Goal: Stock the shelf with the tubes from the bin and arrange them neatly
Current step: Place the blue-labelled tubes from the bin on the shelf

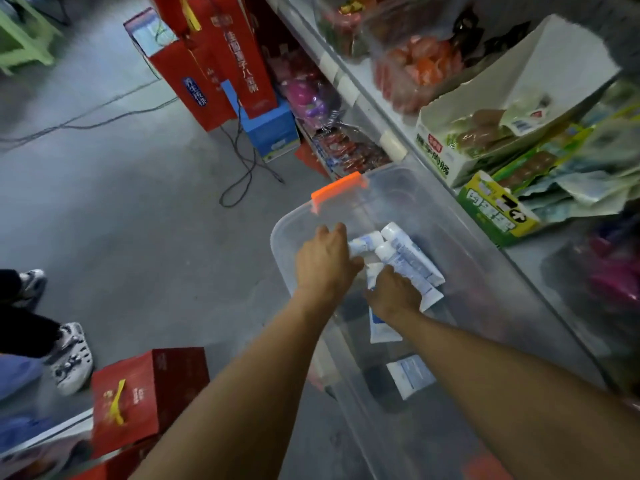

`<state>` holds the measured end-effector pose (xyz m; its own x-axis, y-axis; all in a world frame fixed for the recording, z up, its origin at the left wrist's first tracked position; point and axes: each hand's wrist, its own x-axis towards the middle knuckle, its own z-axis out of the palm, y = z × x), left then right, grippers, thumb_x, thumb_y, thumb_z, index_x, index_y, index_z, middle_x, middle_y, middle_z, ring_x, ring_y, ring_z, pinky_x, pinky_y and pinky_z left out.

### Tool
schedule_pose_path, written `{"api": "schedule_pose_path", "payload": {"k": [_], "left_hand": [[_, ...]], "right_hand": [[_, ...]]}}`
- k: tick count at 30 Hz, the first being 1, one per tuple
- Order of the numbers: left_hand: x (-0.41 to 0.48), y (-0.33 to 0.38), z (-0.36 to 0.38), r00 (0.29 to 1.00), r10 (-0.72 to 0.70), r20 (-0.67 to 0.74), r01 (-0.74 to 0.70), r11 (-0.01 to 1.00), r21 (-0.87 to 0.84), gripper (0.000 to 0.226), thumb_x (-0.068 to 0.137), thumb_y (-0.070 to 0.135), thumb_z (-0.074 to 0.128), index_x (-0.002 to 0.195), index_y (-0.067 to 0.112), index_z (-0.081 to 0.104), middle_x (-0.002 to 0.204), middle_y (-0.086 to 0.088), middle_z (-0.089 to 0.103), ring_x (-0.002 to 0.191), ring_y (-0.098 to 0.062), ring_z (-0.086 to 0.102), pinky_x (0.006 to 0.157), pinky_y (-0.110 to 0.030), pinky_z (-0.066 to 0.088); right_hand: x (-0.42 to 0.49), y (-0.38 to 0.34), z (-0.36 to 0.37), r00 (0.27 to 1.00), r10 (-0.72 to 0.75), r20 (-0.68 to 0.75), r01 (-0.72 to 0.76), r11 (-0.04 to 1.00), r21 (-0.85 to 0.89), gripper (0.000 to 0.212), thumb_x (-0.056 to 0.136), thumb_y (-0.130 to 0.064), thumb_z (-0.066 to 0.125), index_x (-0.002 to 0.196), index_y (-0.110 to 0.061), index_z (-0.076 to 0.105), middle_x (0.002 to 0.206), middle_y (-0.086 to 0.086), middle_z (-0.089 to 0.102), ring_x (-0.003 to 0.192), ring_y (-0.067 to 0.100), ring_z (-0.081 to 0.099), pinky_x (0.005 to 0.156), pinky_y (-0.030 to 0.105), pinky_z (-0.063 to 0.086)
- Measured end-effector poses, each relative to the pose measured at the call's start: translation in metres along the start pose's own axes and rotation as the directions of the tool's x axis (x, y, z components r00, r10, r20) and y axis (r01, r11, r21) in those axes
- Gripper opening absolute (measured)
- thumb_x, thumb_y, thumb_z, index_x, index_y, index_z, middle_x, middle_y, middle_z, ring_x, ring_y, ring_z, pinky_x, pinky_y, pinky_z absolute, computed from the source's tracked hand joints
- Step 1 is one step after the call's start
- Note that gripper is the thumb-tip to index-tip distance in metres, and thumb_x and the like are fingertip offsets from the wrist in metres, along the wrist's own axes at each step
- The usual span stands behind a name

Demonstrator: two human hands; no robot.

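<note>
A clear plastic bin (pixel 284 233) with an orange latch (pixel 337 188) stands on the floor beside the shelf. Several white tubes with blue print lie inside it. Both my hands reach down into the bin. My left hand (pixel 323 259) curls its fingers around a white tube (pixel 363 242). My right hand (pixel 394 294) grips the lower part of other tubes (pixel 410 259), whose caps point up and left. One more tube (pixel 382 329) shows under my right wrist, and another tube (pixel 410 375) lies nearer me in the bin.
The shelf (pixel 360 98) runs along the right, loaded with snack bags and a white carton (pixel 485 133). Red gift boxes (pixel 221 57) and a blue box stand at its far end, with cables on the floor. Another red box (pixel 149 393) and a person's shoes (pixel 71 358) are at left.
</note>
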<state>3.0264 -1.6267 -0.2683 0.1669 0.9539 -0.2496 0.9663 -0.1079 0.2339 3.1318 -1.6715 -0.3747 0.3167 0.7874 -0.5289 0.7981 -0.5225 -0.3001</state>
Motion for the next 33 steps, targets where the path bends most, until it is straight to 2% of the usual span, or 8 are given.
{"api": "schedule_pose_path", "payload": {"k": [5, 9, 12, 15, 19, 22, 27, 33], "left_hand": [[0.003, -0.003, 0.006, 0.998, 0.015, -0.067, -0.01, 0.998, 0.061, 0.035, 0.087, 0.039, 0.06, 0.109, 0.014, 0.053, 0.104, -0.009, 0.059, 0.085, -0.033, 0.061, 0.062, -0.035, 0.041], [-0.001, -0.006, -0.004, 0.973, -0.231, 0.004, 0.22, 0.923, -0.316, 0.039, 0.084, 0.047, 0.064, 0.103, 0.013, 0.059, 0.099, -0.006, 0.067, 0.087, -0.028, 0.064, 0.078, -0.04, 0.054], [-0.017, 0.001, -0.022, 0.888, -0.405, 0.217, 0.432, 0.576, -0.694, 0.04, 0.085, 0.048, 0.065, 0.1, 0.011, 0.061, 0.081, -0.007, 0.069, 0.066, -0.02, 0.064, 0.065, -0.031, 0.055], [-0.046, 0.014, -0.043, 0.811, -0.368, 0.455, 0.531, 0.136, -0.836, 0.037, 0.09, 0.043, 0.063, 0.099, 0.007, 0.064, 0.065, -0.009, 0.066, 0.05, -0.015, 0.054, 0.042, -0.018, 0.042], [-0.111, 0.021, -0.069, 0.836, -0.151, 0.528, 0.519, -0.093, -0.849, 0.028, 0.094, 0.039, 0.058, 0.099, 0.013, 0.065, 0.069, -0.007, 0.069, 0.059, -0.012, 0.062, 0.041, -0.015, 0.042], [-0.18, 0.022, -0.08, 0.846, -0.041, 0.532, 0.521, -0.151, -0.84, 0.033, 0.091, 0.039, 0.06, 0.109, 0.013, 0.066, 0.081, -0.007, 0.071, 0.062, -0.01, 0.069, 0.045, -0.016, 0.047], [-0.289, 0.038, -0.106, 0.861, 0.078, 0.502, 0.508, -0.118, -0.853, 0.031, 0.094, 0.021, 0.06, 0.118, 0.001, 0.058, 0.097, -0.019, 0.068, 0.071, -0.022, 0.072, 0.058, -0.027, 0.06], [-0.387, 0.102, -0.141, 0.88, 0.198, 0.431, 0.429, 0.054, -0.902, 0.008, 0.089, -0.004, 0.054, 0.094, -0.005, 0.06, 0.063, -0.011, 0.069, 0.063, -0.021, 0.071, 0.056, -0.033, 0.061]], "right_hand": [[0.013, 0.0, 0.017, 1.0, 0.02, 0.018, -0.019, 0.997, -0.074, 0.068, 0.088, -0.035, 0.064, 0.141, -0.004, 0.032, 0.135, 0.014, 0.052, 0.122, 0.033, 0.053, 0.091, 0.038, 0.047], [0.007, 0.018, 0.008, 0.984, 0.074, 0.165, -0.093, 0.989, 0.111, 0.055, 0.075, -0.039, 0.073, 0.121, -0.015, 0.053, 0.12, 0.009, 0.061, 0.111, 0.031, 0.059, 0.089, 0.037, 0.049], [-0.01, 0.034, -0.012, 0.984, 0.098, 0.146, -0.149, 0.904, 0.4, 0.038, 0.072, -0.035, 0.075, 0.101, -0.015, 0.06, 0.104, 0.006, 0.068, 0.095, 0.026, 0.065, 0.084, 0.038, 0.054], [-0.038, 0.042, -0.042, 0.992, 0.118, 0.046, -0.12, 0.757, 0.643, 0.029, 0.068, -0.026, 0.081, 0.09, -0.014, 0.066, 0.091, 0.004, 0.072, 0.085, 0.023, 0.068, 0.077, 0.037, 0.057], [-0.104, 0.044, -0.086, 0.985, 0.136, -0.103, -0.004, 0.619, 0.785, 0.023, 0.064, -0.02, 0.085, 0.077, -0.015, 0.067, 0.071, 0.001, 0.066, 0.057, 0.012, 0.059, 0.049, 0.022, 0.046], [-0.171, 0.052, -0.11, 0.971, 0.124, -0.203, 0.12, 0.481, 0.868, 0.025, 0.069, -0.011, 0.082, 0.08, -0.011, 0.06, 0.069, 0.006, 0.062, 0.05, 0.015, 0.053, 0.041, 0.022, 0.042], [-0.301, 0.078, -0.149, 0.955, 0.174, -0.239, 0.18, 0.297, 0.938, 0.031, 0.078, -0.01, 0.075, 0.101, -0.002, 0.056, 0.066, 0.015, 0.064, 0.037, 0.018, 0.058, 0.038, 0.025, 0.046], [-0.428, 0.118, -0.18, 0.955, 0.248, -0.165, 0.189, -0.074, 0.979, 0.033, 0.082, -0.012, 0.071, 0.11, -0.003, 0.056, 0.091, 0.025, 0.07, 0.056, 0.03, 0.07, 0.045, 0.029, 0.055]]}}
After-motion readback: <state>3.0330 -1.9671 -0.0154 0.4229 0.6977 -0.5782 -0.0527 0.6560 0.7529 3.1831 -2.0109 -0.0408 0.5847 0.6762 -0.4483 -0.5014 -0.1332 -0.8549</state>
